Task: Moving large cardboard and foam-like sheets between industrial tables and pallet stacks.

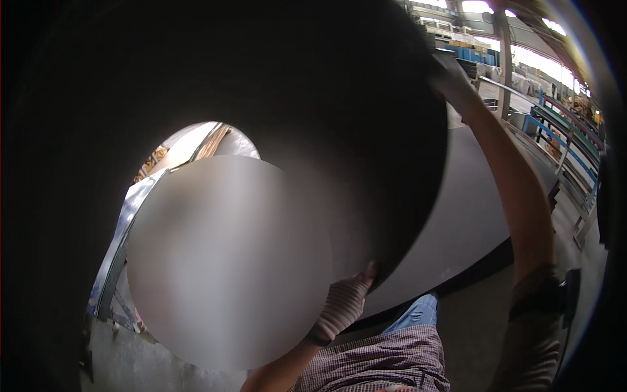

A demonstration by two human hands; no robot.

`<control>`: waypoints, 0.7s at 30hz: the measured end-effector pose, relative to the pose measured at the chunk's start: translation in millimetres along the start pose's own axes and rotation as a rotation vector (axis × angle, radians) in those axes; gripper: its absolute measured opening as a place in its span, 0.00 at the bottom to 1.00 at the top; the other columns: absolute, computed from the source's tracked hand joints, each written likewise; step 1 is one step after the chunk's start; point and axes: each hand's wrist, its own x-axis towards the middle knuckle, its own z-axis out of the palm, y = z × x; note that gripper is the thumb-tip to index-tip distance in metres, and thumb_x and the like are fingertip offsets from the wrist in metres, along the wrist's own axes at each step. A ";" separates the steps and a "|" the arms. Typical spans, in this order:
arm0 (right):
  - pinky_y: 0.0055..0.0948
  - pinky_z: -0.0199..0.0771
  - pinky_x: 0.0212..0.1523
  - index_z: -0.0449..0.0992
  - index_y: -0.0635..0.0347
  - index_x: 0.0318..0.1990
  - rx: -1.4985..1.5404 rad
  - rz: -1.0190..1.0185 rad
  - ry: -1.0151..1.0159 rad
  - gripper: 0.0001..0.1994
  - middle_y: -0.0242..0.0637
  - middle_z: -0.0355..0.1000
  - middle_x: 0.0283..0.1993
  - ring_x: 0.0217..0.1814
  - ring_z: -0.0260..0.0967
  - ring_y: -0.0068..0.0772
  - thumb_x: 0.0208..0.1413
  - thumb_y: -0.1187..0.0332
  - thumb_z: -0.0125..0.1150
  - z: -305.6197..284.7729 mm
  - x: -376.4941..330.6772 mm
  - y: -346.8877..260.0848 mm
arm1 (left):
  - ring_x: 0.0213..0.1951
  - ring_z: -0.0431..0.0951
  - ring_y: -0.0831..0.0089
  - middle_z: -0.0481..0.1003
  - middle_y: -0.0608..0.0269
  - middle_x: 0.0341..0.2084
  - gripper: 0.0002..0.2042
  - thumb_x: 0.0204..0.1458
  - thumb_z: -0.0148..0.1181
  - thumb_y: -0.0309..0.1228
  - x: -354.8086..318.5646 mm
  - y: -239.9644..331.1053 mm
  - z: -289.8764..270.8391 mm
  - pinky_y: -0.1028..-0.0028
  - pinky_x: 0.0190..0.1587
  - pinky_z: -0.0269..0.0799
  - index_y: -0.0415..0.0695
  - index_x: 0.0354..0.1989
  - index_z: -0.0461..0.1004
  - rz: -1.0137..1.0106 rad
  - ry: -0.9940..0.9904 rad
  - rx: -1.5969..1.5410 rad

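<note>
A large dark sheet (398,137) rises close in front of me, bowed, and covers much of the view. My left hand (349,297), in a striped glove or wrist covering, grips its lower edge with the thumb on the near face; the other fingers are hidden. Higher up, at the right edge of the same sheet, my right hand (450,85) holds on with the arm stretched out; its fingers are dim and blurred. Beneath lies a wide grey flat sheet (460,186) with a dark border. A round blurred patch hides part of the middle left.
Metal racks with blue and green bars (565,144) stand at the right, near a post (505,62). Blue containers (473,54) are farther back. A pale panel edge (124,235) slants at the left above grey concrete floor (150,359).
</note>
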 end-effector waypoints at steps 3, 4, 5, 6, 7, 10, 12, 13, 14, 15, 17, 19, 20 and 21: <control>0.32 0.62 0.21 0.69 0.62 0.21 -0.049 0.846 -0.039 0.08 0.35 0.63 0.15 0.17 0.62 0.33 0.44 0.68 0.56 -96.2 -207.4 121.5 | 0.33 0.76 0.56 0.73 0.52 0.34 0.24 0.49 0.51 0.27 57.3 22.0 65.6 0.62 0.34 0.74 0.47 0.57 0.60 0.233 -0.137 0.139; 0.35 0.59 0.19 0.67 0.62 0.17 -0.103 1.196 -0.252 0.08 0.36 0.60 0.13 0.16 0.59 0.35 0.41 0.70 0.57 -73.9 -292.6 114.0 | 0.33 0.76 0.57 0.73 0.53 0.34 0.23 0.49 0.50 0.28 9.5 -10.4 84.4 0.63 0.33 0.74 0.48 0.56 0.61 0.185 -0.191 0.042; 0.37 0.55 0.17 0.66 0.62 0.13 -0.160 1.466 -0.489 0.09 0.36 0.57 0.11 0.14 0.56 0.38 0.38 0.72 0.58 -22.7 -342.7 118.2 | 0.33 0.76 0.58 0.72 0.54 0.34 0.21 0.50 0.50 0.28 -13.1 -21.3 75.0 0.63 0.33 0.73 0.49 0.56 0.62 0.083 -0.213 0.041; 0.36 0.52 0.16 0.62 0.63 0.10 -0.025 1.610 -0.511 0.10 0.38 0.58 0.11 0.14 0.55 0.37 0.34 0.73 0.55 -46.7 -441.6 136.2 | 0.33 0.76 0.58 0.72 0.55 0.33 0.20 0.51 0.49 0.29 -7.9 5.7 80.9 0.63 0.33 0.73 0.50 0.55 0.64 0.118 -0.210 0.025; 0.43 0.61 0.18 0.70 0.68 0.14 0.267 2.010 0.174 0.03 0.45 0.66 0.16 0.20 0.65 0.45 0.28 0.79 0.57 -112.1 -567.9 161.9 | 0.29 0.75 0.62 0.70 0.62 0.30 0.23 0.49 0.50 0.28 -11.8 31.7 95.4 0.63 0.31 0.73 0.52 0.57 0.63 0.241 -0.245 -0.004; 0.44 0.69 0.20 0.73 0.70 0.35 -0.207 2.109 0.088 0.22 0.53 0.73 0.36 0.33 0.72 0.53 0.23 0.88 0.56 -107.4 -677.9 69.7 | 0.26 0.73 0.67 0.68 0.65 0.26 0.27 0.46 0.50 0.25 -64.6 5.6 140.9 0.67 0.27 0.71 0.54 0.59 0.62 0.327 -0.166 0.175; 0.39 0.64 0.18 0.72 0.66 0.33 0.153 2.147 0.239 0.20 0.44 0.66 0.24 0.24 0.66 0.46 0.23 0.86 0.56 -43.6 -631.7 0.2 | 0.25 0.72 0.69 0.67 0.65 0.23 0.28 0.45 0.51 0.25 -82.7 -39.4 141.0 0.68 0.25 0.70 0.55 0.59 0.63 0.279 -0.217 0.335; 0.37 0.61 0.17 0.72 0.65 0.31 0.341 2.142 0.432 0.19 0.45 0.66 0.23 0.23 0.66 0.46 0.21 0.85 0.55 -21.8 -637.2 -15.7 | 0.25 0.72 0.69 0.67 0.65 0.23 0.28 0.45 0.51 0.26 -96.4 -63.6 137.0 0.68 0.25 0.70 0.56 0.59 0.63 0.238 -0.275 0.397; 0.38 0.62 0.18 0.72 0.64 0.28 0.299 2.190 0.216 0.18 0.45 0.66 0.24 0.23 0.65 0.46 0.19 0.85 0.54 -43.2 -642.9 -26.9 | 0.24 0.72 0.69 0.67 0.65 0.23 0.28 0.45 0.51 0.26 -104.2 -70.9 144.3 0.68 0.24 0.69 0.56 0.59 0.63 0.276 -0.268 0.379; 0.38 0.62 0.18 0.72 0.64 0.28 0.255 2.197 0.209 0.18 0.45 0.66 0.24 0.23 0.65 0.46 0.19 0.85 0.54 -62.1 -644.8 -22.6 | 0.24 0.72 0.69 0.67 0.65 0.23 0.28 0.45 0.51 0.27 -96.0 -65.4 143.1 0.68 0.24 0.69 0.57 0.59 0.63 0.311 -0.257 0.361; 0.40 0.62 0.20 0.73 0.64 0.26 0.275 2.212 0.376 0.15 0.45 0.67 0.24 0.23 0.65 0.45 0.21 0.82 0.55 -77.3 -651.8 -15.3 | 0.24 0.72 0.69 0.67 0.65 0.23 0.28 0.45 0.50 0.26 -95.8 -59.1 151.8 0.67 0.24 0.69 0.57 0.60 0.62 0.281 -0.264 0.336; 0.44 0.71 0.29 0.75 0.62 0.19 0.348 2.136 0.023 0.02 0.48 0.73 0.26 0.27 0.71 0.47 0.35 0.74 0.61 -70.7 -634.9 -16.6 | 0.25 0.73 0.66 0.69 0.63 0.24 0.30 0.44 0.56 0.28 -105.5 -69.7 165.6 0.66 0.25 0.70 0.56 0.60 0.62 0.181 -0.295 0.388; 0.43 0.71 0.30 0.74 0.61 0.19 0.325 2.122 -0.079 0.02 0.47 0.72 0.26 0.27 0.71 0.46 0.35 0.74 0.60 -73.6 -632.9 -16.9 | 0.27 0.74 0.64 0.70 0.61 0.25 0.31 0.42 0.59 0.30 -102.5 -64.8 158.3 0.66 0.27 0.71 0.53 0.60 0.62 0.141 -0.350 0.262; 0.43 0.71 0.31 0.73 0.61 0.18 0.304 2.127 -0.116 0.02 0.46 0.72 0.26 0.27 0.70 0.46 0.34 0.74 0.60 -72.9 -632.2 -21.7 | 0.28 0.74 0.63 0.71 0.60 0.26 0.32 0.41 0.63 0.32 -89.2 -60.5 141.8 0.65 0.28 0.71 0.51 0.59 0.62 0.101 -0.399 0.133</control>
